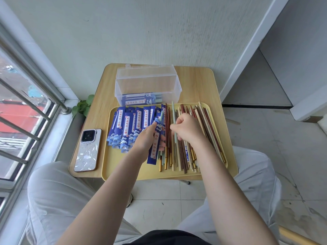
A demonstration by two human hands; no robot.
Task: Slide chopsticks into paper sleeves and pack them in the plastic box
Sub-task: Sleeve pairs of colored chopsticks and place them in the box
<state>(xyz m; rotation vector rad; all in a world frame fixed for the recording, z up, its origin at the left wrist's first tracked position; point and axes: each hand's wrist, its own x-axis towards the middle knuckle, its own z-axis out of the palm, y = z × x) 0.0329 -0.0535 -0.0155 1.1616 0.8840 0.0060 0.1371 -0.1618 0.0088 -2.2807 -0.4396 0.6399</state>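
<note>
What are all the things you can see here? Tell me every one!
Wooden table: one, light tan, by the wall.
Yellow plastic tray: one, on the table's near side.
Clear plastic box: one, open, behind the tray, a few sleeved pairs inside.
Blue paper sleeves: many, tray's left half.
Loose chopsticks: many, brown, cream, green, tray's right half.
Phone in a white case: one, left of the tray.
Green plant: one, beside the table.
Left hand: holds a blue sleeve.
Right hand: pinches a pale green chopstick.
</note>
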